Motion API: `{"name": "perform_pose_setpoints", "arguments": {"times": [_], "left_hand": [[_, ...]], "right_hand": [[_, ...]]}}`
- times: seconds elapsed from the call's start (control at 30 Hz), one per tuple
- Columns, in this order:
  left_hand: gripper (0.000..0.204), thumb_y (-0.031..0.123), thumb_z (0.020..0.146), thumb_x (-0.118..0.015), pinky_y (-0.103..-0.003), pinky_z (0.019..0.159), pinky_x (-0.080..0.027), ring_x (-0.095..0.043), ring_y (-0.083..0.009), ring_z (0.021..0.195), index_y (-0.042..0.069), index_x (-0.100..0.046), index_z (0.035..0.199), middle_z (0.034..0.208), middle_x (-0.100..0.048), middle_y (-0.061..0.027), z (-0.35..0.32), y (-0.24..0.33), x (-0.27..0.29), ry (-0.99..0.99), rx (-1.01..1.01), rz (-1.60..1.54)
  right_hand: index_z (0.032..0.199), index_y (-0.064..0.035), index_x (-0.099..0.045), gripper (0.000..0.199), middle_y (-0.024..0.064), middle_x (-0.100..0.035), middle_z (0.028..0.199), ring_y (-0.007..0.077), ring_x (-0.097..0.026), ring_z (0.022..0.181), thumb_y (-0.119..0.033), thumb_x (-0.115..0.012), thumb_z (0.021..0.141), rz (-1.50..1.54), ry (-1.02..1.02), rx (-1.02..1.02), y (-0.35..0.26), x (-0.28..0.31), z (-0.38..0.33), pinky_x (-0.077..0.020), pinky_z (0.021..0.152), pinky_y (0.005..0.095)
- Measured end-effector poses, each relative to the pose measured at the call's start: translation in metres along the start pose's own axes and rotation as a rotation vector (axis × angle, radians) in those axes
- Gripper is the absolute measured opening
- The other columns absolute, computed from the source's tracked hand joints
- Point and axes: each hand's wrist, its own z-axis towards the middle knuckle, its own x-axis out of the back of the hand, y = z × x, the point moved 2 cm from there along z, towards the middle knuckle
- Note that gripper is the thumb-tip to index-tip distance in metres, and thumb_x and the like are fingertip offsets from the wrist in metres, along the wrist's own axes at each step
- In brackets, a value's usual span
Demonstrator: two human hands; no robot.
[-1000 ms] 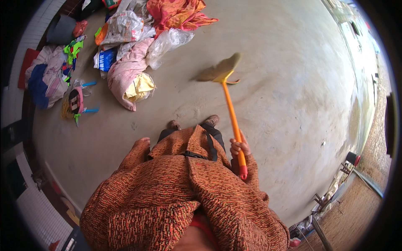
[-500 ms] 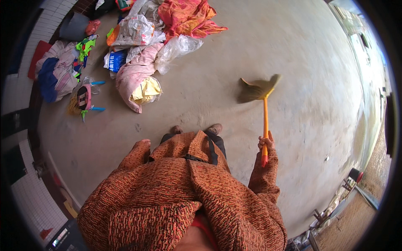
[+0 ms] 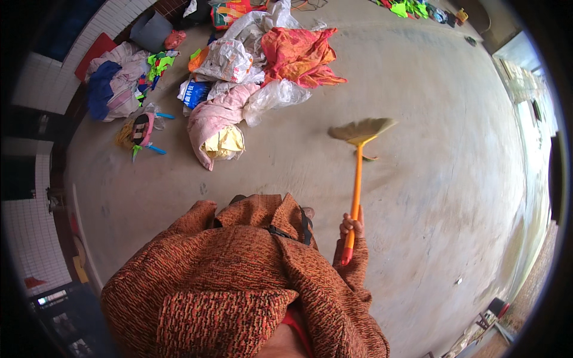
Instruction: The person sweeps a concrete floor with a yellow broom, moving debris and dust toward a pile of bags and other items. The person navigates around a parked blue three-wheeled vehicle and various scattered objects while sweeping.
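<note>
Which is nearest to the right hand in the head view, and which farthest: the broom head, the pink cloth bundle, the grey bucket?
From the right hand:
1. Broom head, straight ahead on the floor.
2. Pink cloth bundle, ahead to the left.
3. Grey bucket, far left, by the wall.

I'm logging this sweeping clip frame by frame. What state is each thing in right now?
Broom: held upright-ish, bristles at the concrete floor, blurred.
Right hand: fingers closed round the orange handle near its end.
Left hand: hidden.
Clothes and bags: heaped loosely on the floor, apart from the broom.
Pink cloth: crumpled, lying flat.
</note>
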Motion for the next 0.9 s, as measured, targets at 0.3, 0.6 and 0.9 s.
{"name": "perform_pose_setpoints", "arguments": {"times": [0.3, 0.6, 0.9], "left_hand": [[0.03, 0.021, 0.071, -0.055, -0.029, 0.07, -0.041, -0.049, -0.0207, 0.084, 0.004, -0.052, 0.096, 0.09, -0.052, -0.0093, 0.021, -0.001, 0.018, -0.124, -0.381, 0.735], [0.029, 0.025, 0.07, -0.053, -0.033, 0.077, -0.04, -0.049, -0.0219, 0.093, 0.009, -0.056, 0.094, 0.098, -0.053, -0.0084, 0.047, 0.174, 0.016, -0.237, -0.185, 1.147], [0.039, 0.026, 0.071, -0.056, -0.035, 0.076, -0.039, -0.049, -0.0186, 0.09, 0.007, -0.049, 0.104, 0.096, -0.054, -0.0089, 0.239, 0.164, 0.017, -0.162, -0.036, -0.128]], "right_hand": [[0.111, -0.0206, -0.03, 0.046, 0.009, -0.042, 0.071, 0.0088, -0.038, 0.045, -0.003, -0.045, 0.072, 0.157, 0.101, -0.188, -0.011, 0.036, 0.039, -0.036, 0.036, 0.0207], [0.116, -0.0276, -0.025, 0.055, 0.0087, -0.042, 0.072, 0.009, -0.039, 0.046, 0.002, -0.041, 0.073, -0.219, 0.265, 0.08, -0.085, -0.049, 0.081, -0.0375, 0.037, 0.0222], [0.117, -0.0049, -0.028, 0.04, 0.011, -0.042, 0.082, 0.0049, -0.037, 0.049, -0.003, -0.041, 0.079, -0.163, 0.0, 0.33, -0.119, -0.213, 0.117, -0.0386, 0.04, 0.0167]]}}
